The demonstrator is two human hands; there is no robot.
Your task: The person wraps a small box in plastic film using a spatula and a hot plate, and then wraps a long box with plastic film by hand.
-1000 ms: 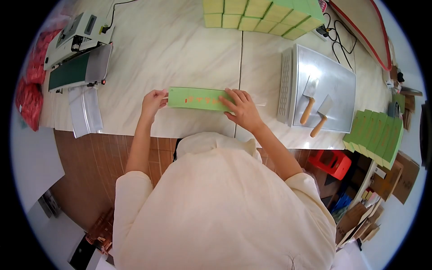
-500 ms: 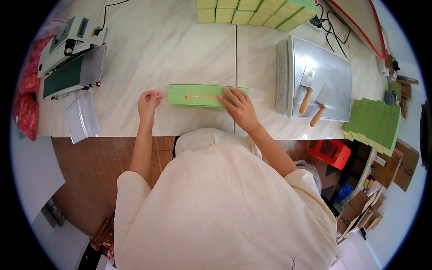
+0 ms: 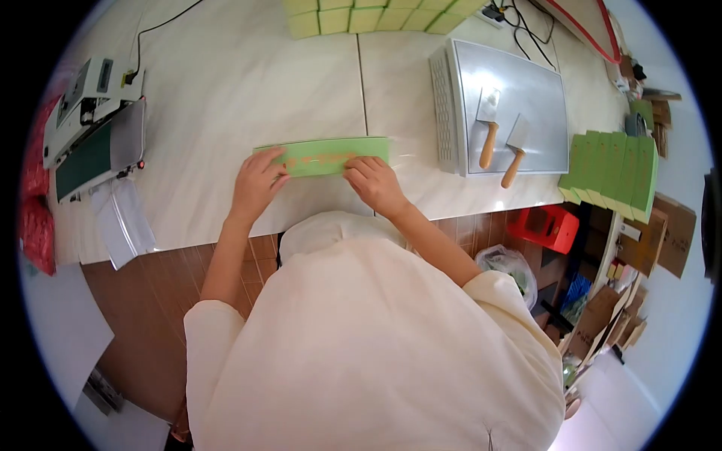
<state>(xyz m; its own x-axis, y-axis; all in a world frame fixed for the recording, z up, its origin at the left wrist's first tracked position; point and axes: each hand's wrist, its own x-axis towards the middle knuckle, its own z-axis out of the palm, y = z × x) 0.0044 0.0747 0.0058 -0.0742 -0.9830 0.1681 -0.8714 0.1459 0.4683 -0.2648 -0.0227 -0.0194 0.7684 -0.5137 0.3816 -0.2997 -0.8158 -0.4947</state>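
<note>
A long green box (image 3: 323, 156) with orange lettering lies crosswise on the marble-patterned table in front of me. My left hand (image 3: 259, 180) rests on its left end, fingers over the top face. Toward the right part of the box is my right hand (image 3: 370, 180), its fingers bent and its fingertips on the front edge and top. Whether anything small is pinched in the right fingertips is too small to tell.
Stacked green boxes (image 3: 376, 16) stand at the back. On the right, a metal case (image 3: 519, 83) bears two wooden-handled scrapers, with more green boxes (image 3: 611, 173) beyond. A machine (image 3: 98, 135) and clear plastic sheets (image 3: 124, 222) are at the left; a red stool (image 3: 545, 228) stands below.
My left hand has come from beside the box onto its left end. My right fingers have curled and slid toward the front edge. The view has shifted, moving the table items leftward.
</note>
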